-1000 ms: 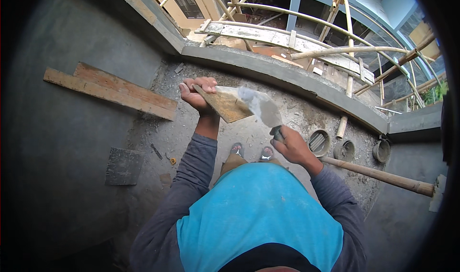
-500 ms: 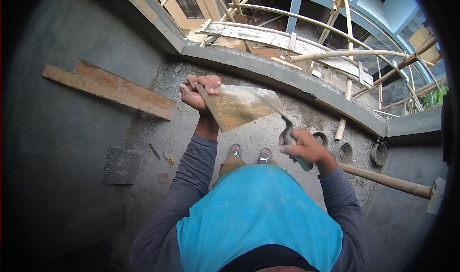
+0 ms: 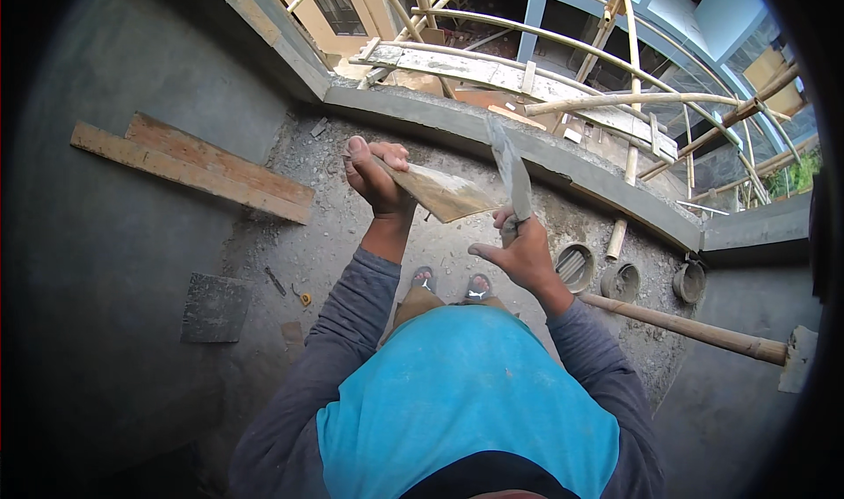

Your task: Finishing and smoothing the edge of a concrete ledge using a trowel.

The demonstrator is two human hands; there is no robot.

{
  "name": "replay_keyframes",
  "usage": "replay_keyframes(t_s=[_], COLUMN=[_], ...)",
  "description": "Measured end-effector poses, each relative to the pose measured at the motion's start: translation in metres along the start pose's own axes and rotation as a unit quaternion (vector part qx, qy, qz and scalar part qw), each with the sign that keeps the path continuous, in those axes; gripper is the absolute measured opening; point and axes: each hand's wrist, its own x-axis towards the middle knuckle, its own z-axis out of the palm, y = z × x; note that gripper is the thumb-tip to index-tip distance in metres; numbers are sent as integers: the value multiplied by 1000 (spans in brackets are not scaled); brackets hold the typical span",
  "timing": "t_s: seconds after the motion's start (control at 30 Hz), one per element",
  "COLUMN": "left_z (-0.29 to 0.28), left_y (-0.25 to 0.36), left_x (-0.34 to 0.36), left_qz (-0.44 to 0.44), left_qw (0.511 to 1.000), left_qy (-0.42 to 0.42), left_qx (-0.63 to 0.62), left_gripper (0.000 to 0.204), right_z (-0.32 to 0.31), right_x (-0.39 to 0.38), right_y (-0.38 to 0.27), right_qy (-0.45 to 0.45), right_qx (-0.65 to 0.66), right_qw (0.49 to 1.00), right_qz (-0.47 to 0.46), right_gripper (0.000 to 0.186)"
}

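My left hand (image 3: 380, 181) is closed around the edge of a thin, mud-stained board (image 3: 447, 196), thumb up on its near side. The board is tilted, so only a narrow slanted face shows. In my right hand (image 3: 529, 257) is a trowel (image 3: 510, 167), its grey-smeared blade pointing up and away, just right of the board's far corner. Its handle is mostly hidden by my fingers. The board and the blade appear close together; whether they touch I cannot tell.
Two planks (image 3: 195, 170) rest at the left wall. A square dark panel (image 3: 215, 308), a tape measure (image 3: 305, 299) and a slim dark tool (image 3: 275, 280) lie near my feet. Buckets (image 3: 576, 267) and a long wooden handle (image 3: 686, 327) are at right. Beyond the low ledge (image 3: 492, 147) stands bamboo scaffolding (image 3: 633, 77).
The board has tipped from showing its broad face to a narrow slant. The trowel has swung upright, and my right hand has moved up and slightly left.
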Motion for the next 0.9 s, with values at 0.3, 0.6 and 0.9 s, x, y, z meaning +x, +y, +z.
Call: replay_keyframes(t_s=[0.3,0.6,0.9], left_z=[32,-33,-16], left_y=[-22,-19,-20], left_x=[-28,-118,-113], left_qz=[15,-210,-231], left_qw=[998,863,824], left_qy=[26,-230,-380], left_qx=[46,397,352], left_gripper=[32,28,30], right_z=[25,36,18], right_x=[17,-21,-40], right_y=[41,46,47], right_qy=[100,87,128], right_qx=[139,186,124], right_qw=[977,974,983], right_qz=[128,98,44], right_gripper=[20,22,24])
